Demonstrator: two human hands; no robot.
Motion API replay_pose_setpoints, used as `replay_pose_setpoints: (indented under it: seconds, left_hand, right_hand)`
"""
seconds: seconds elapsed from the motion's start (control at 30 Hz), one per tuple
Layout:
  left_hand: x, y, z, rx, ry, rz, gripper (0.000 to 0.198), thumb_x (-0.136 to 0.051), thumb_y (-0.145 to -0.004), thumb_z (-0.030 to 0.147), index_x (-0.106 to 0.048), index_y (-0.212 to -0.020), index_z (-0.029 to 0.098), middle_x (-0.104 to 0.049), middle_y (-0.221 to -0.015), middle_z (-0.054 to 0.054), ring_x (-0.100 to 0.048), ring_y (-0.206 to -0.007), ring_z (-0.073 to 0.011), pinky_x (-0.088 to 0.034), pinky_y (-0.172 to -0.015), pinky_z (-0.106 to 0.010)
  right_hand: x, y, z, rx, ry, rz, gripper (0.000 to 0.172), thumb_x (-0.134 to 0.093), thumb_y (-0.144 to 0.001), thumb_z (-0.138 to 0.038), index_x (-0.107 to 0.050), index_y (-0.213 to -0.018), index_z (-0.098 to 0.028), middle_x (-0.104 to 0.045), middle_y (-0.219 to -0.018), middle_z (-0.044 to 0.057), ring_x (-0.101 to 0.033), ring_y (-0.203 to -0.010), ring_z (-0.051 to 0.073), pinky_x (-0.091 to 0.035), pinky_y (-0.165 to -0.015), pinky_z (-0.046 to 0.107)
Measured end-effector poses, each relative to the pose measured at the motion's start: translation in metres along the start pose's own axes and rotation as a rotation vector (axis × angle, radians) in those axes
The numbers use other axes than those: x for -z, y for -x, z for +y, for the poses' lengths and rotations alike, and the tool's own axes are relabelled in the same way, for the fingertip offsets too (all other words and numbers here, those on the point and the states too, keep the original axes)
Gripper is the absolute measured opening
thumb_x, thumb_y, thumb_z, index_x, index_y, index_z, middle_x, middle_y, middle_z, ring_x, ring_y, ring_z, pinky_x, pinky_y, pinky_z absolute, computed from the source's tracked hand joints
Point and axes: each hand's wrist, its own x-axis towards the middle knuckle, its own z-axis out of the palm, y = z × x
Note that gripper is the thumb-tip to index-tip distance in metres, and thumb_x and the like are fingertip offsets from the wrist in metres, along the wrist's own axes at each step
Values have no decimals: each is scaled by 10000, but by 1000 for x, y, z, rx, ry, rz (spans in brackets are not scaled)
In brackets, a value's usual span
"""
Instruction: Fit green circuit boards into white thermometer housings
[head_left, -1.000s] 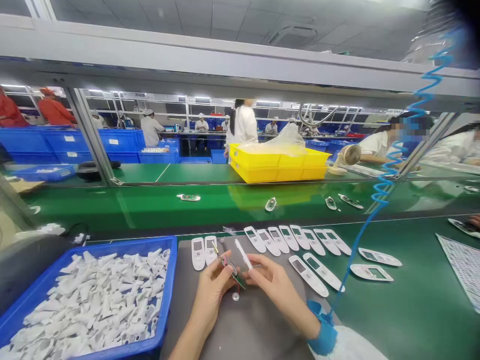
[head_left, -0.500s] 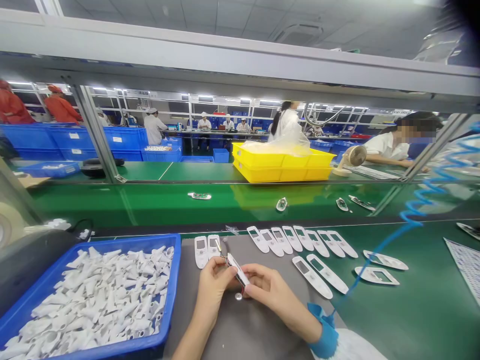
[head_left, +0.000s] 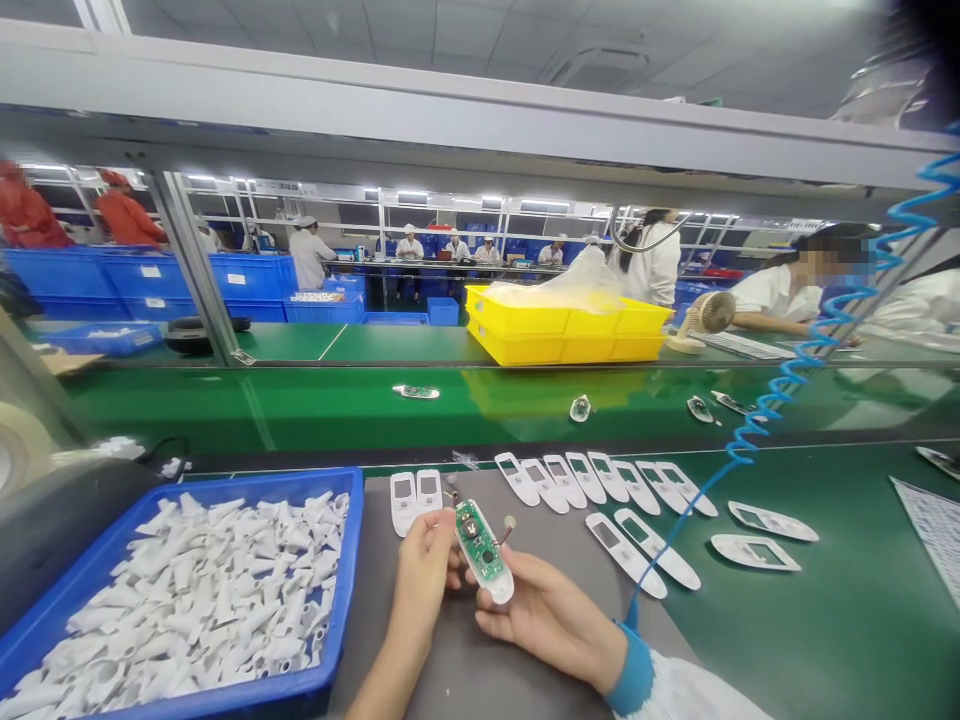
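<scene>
Turned face-up, a green circuit board (head_left: 475,540) in a white plastic shell (head_left: 500,586) slants toward the cradling right hand (head_left: 544,610), pinched by the left hand (head_left: 424,585).

Green circuit board (head_left: 478,540) in white casing (head_left: 496,585); white caps (head_left: 187,600) in blue tray (head_left: 354,570); yellow crates (head_left: 570,335); green worktop (head_left: 825,560); blue coiled cord (head_left: 780,375).

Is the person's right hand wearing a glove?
No, the right hand is bare, with only a blue wrist strap at the wrist.
</scene>
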Motion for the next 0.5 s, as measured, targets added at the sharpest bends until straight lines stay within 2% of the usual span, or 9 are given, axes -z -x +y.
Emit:
replay_pose_setpoints:
  seconds: [0.07, 0.13, 0.2, 0.27, 0.37, 0.5]
  left_hand:
    - [-2, 3, 3, 41, 31, -74, 399, -582, -624, 477, -514, -809, 130, -550, -605, 4, -521, -512, -92, -396, -425, -165]
    - [-3, 5, 4, 52, 61, -205, 365, -594, -638, 437, -541, -815, 122, -573, -684, -24, -530, -589, -105, -425, -510, -188]
    - [-4, 6, 3, 30, 83, -316, 324, -548, -690, 427, -560, -786, 118, -573, -671, -26, -520, -593, -105, -427, -562, -207]
    - [-3, 6, 0, 18, 105, -353, 315, -514, -720, 422, -561, -788, 119, -581, -671, -28, -513, -565, -99, -419, -562, -214]
    - [-2, 2, -5, 9, 125, -283, 325, -529, -702, 423, -534, -841, 130, -610, -714, -46, -536, -550, -118, -424, -538, -230]
    - [1, -3, -6, -79, 83, -70, 332, -558, -664, 414, -500, -866, 157, -608, -679, -35, -593, -623, -181, -469, -560, -267]
  right_hand:
    - [2, 0, -1, 21, -22, 1, 237, -446, -829, -294, -593, -863, -111, -573, -766, 52, -535, -656, 108, -424, -718, 305]
    - [2, 0, -2, 28, 1, -1, 242, -443, -830, -299, -598, -840, -113, -578, -771, 55, -531, -643, 106, -427, -710, 312]
    - [1, 0, -2, 32, 59, 3, 247, -446, -828, -301, -602, -815, -111, -582, -781, 62, -529, -629, 102, -430, -699, 318]
    - [-1, 0, -1, 59, 165, 24, 260, -466, -816, -319, -606, -792, -101, -585, -774, 70, -529, -613, 100, -433, -686, 316]
    - [-4, -1, -3, 104, 394, 93, 309, -516, -767, -391, -608, -764, -96, -586, -702, 62, -550, -592, 113, -440, -652, 301]
    - [-3, -4, -8, 233, 766, 275, 377, -528, -710, -486, -595, -800, -126, -589, -704, 48, -562, -531, 121, -452, -577, 281]
